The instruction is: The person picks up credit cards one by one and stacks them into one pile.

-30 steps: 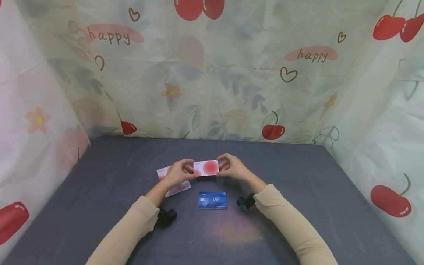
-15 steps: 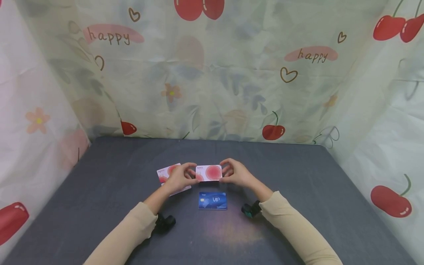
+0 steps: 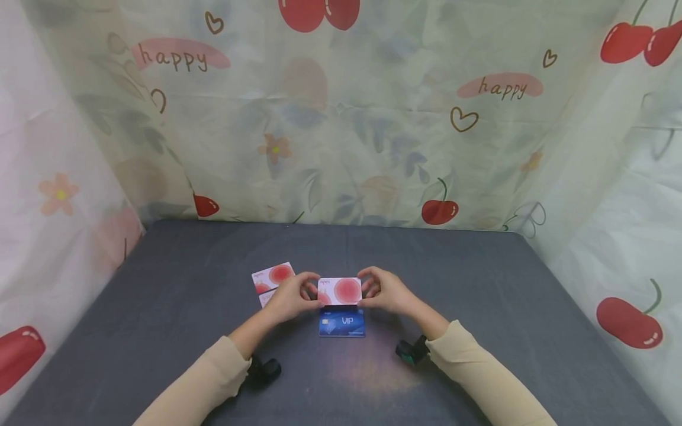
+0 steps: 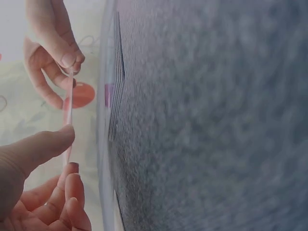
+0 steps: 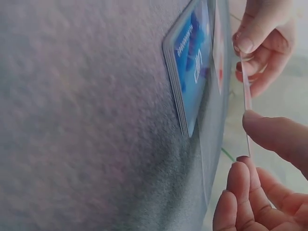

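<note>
Both hands hold one pink-and-white card (image 3: 339, 291) with red circles, raised off the table. My left hand (image 3: 292, 297) pinches its left end between thumb and fingers; my right hand (image 3: 390, 292) pinches the right end. In both wrist views the card is edge-on and thin. Just in front of it on the table lies a small stack of cards (image 5: 192, 67), topped by a blue card (image 3: 342, 325) marked VIP. The held card's lower edge comes close to the blue card's far edge in the head view.
To the left lie a pink card (image 3: 273, 276) and another pale pink card (image 3: 266, 297), partly hidden behind the left hand. Dark grey cloth covers the table (image 3: 469, 284). A printed curtain (image 3: 341, 136) hangs at its back and sides.
Both hands have brought the pink card nearer to the body and slightly right, from well beyond the blue stack to right at its far edge. The loose pink cards have stayed put.
</note>
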Demonstrator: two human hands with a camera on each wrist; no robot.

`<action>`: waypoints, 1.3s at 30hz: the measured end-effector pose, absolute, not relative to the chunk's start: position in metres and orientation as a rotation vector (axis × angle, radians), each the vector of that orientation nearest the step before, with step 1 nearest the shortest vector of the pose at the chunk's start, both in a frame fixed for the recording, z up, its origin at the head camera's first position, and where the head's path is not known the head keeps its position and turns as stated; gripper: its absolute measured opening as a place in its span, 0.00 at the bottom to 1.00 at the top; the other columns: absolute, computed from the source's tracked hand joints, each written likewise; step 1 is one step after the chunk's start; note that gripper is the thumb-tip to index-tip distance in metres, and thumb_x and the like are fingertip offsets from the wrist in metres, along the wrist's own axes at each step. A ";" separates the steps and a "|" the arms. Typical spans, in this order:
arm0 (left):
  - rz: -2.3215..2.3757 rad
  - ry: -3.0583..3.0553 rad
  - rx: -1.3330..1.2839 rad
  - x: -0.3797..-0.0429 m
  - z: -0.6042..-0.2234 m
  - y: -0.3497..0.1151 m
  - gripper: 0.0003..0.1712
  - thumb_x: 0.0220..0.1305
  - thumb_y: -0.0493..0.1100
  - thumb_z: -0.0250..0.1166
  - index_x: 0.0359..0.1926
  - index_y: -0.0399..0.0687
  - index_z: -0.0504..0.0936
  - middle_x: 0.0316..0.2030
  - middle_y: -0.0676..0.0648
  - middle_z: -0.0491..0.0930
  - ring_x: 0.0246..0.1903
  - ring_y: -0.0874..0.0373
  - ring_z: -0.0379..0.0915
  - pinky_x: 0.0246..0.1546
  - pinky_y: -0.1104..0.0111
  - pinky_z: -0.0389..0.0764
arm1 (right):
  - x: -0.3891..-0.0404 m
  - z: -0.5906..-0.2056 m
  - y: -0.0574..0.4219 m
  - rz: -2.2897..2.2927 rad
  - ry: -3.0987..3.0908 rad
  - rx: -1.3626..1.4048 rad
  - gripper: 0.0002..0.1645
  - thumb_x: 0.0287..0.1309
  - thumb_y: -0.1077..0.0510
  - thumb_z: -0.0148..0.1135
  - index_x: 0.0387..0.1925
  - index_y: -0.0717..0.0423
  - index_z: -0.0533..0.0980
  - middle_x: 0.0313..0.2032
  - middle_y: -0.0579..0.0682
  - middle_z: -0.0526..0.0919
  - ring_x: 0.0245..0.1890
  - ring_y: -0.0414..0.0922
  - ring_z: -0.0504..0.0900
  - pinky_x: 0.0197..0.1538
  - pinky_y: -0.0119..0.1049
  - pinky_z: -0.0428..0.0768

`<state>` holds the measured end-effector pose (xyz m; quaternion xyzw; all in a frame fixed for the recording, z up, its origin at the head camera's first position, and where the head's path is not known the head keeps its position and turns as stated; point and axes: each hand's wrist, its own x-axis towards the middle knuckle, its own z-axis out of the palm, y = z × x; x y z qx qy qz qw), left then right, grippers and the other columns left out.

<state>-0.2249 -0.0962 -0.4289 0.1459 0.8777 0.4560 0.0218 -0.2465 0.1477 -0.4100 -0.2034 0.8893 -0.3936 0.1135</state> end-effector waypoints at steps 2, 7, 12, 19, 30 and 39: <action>1.394 2.724 0.453 -0.221 -0.428 -0.095 0.29 0.46 0.36 0.73 0.51 0.34 0.75 0.31 0.43 0.80 0.23 0.62 0.69 0.24 0.76 0.72 | -0.244 -0.411 0.149 -1.142 2.604 -0.616 0.32 0.44 0.62 0.72 0.52 0.63 0.70 0.35 0.55 0.81 0.30 0.39 0.78 0.36 0.31 0.80; 1.317 2.755 0.467 -0.215 -0.427 -0.093 0.28 0.44 0.37 0.74 0.49 0.35 0.76 0.29 0.45 0.80 0.22 0.63 0.69 0.24 0.77 0.72 | -0.238 -0.414 0.151 -1.121 2.592 -0.628 0.31 0.43 0.62 0.72 0.51 0.64 0.70 0.34 0.54 0.80 0.30 0.39 0.77 0.36 0.30 0.79; 1.264 2.774 0.476 -0.210 -0.426 -0.091 0.27 0.44 0.38 0.74 0.47 0.36 0.77 0.28 0.47 0.79 0.22 0.63 0.67 0.23 0.76 0.69 | -0.231 -0.413 0.152 -1.093 2.581 -0.605 0.31 0.43 0.63 0.72 0.51 0.63 0.70 0.34 0.52 0.80 0.31 0.39 0.77 0.37 0.32 0.79; 1.176 2.804 0.539 -0.204 -0.425 -0.091 0.27 0.42 0.40 0.75 0.45 0.37 0.78 0.28 0.48 0.79 0.23 0.64 0.67 0.25 0.76 0.68 | -0.225 -0.414 0.152 -1.048 2.571 -0.560 0.30 0.44 0.62 0.72 0.51 0.60 0.71 0.34 0.50 0.79 0.32 0.40 0.76 0.38 0.33 0.78; 1.094 2.800 0.511 -0.197 -0.424 -0.088 0.26 0.42 0.42 0.75 0.44 0.38 0.78 0.30 0.48 0.78 0.24 0.62 0.67 0.27 0.74 0.68 | -0.219 -0.418 0.154 -1.017 2.561 -0.624 0.30 0.42 0.61 0.73 0.49 0.62 0.71 0.35 0.52 0.79 0.33 0.41 0.76 0.38 0.32 0.78; 1.099 2.775 0.526 -0.194 -0.424 -0.088 0.26 0.42 0.42 0.75 0.44 0.37 0.78 0.31 0.46 0.77 0.24 0.62 0.67 0.27 0.75 0.69 | -0.217 -0.421 0.155 -1.010 2.552 -0.640 0.29 0.41 0.60 0.74 0.47 0.61 0.72 0.35 0.52 0.78 0.33 0.41 0.76 0.37 0.29 0.76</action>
